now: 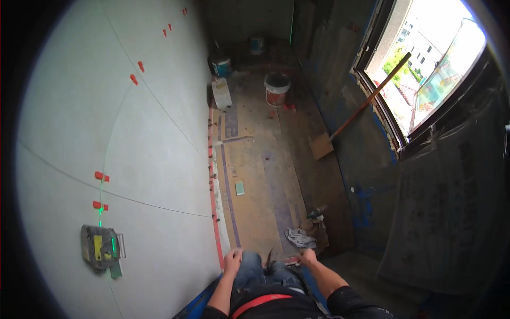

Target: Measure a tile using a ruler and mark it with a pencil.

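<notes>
My left hand (232, 260) is by my left knee, close to the foot of the white tiled wall. Its fingers are curled closed, and whatever they may hold is too small to make out. Out to the right of my legs, my right hand (307, 257) is also closed, its fingertips partly hidden. Just beyond it lies a crumpled grey-white cloth (300, 237). Past the cloth, a dark bottle-like thing (316, 212) rests on the floor. A small pale green rectangular piece (239, 188) lies on the floor covering ahead of my left hand.
A laser level (100, 248) is at the left wall, where red tile wedges (102, 176) sit in the joints. A long-handled shovel (323, 145) leans under the open window (425, 74). Farther off stand a white-and-red bucket (276, 95), a blue bucket (222, 67) and a white container (221, 94).
</notes>
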A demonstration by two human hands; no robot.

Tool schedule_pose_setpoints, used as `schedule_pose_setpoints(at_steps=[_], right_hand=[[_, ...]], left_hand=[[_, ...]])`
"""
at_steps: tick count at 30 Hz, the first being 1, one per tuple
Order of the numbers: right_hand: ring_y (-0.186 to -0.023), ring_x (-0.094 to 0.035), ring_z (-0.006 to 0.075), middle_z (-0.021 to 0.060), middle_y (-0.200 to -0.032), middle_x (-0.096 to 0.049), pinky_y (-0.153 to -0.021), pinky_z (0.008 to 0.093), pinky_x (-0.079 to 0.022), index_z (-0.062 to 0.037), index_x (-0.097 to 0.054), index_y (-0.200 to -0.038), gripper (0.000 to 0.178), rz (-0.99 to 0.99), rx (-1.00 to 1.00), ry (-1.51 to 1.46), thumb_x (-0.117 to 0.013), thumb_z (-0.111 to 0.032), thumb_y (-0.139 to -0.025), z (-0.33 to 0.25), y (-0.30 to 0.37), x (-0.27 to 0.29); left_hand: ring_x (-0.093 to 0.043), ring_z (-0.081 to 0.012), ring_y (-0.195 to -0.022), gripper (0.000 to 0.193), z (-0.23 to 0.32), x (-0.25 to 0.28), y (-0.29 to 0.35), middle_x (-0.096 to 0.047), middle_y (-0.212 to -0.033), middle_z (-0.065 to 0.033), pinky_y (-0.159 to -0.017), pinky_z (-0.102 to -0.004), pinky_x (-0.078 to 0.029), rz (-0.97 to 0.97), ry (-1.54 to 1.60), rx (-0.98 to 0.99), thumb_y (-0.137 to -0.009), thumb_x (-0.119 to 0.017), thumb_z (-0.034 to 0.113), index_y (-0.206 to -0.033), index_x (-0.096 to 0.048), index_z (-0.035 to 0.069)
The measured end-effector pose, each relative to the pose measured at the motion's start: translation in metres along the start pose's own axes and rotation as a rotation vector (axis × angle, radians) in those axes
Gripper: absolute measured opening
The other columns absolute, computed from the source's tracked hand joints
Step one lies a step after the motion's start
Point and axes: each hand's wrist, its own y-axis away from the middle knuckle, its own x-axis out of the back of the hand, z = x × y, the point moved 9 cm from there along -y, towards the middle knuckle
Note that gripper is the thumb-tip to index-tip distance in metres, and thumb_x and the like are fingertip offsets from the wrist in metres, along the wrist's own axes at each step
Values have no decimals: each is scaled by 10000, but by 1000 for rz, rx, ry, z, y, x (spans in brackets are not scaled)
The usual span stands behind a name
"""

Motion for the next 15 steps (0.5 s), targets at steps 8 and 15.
schedule_pose_setpoints(at_steps=[8,15], right_hand=[[-792,-796,304,168,-797,-789,-778,450,-596,-11,-836,-967,415,234,65,-203,-782,-421,-941,-153,-85,143],[-874,-806,317,179,-906,-816,-832,467,-628,-36,-839,-889,328,487,-136,-12,-784,-360,-899,-83,-89,190]], left_hand=[[-665,-152,-705,279,-24,4,-205,-707,-742,-43,-685,-332,-518,8,-56,69,-1035,-702,294,-1037,-817,40],[-790,-403,-950,803,42,35,-338,-799,-966,-240,-857,-521,-595,-45,-667,405,-971,-647,691,-986,-782,-100]])
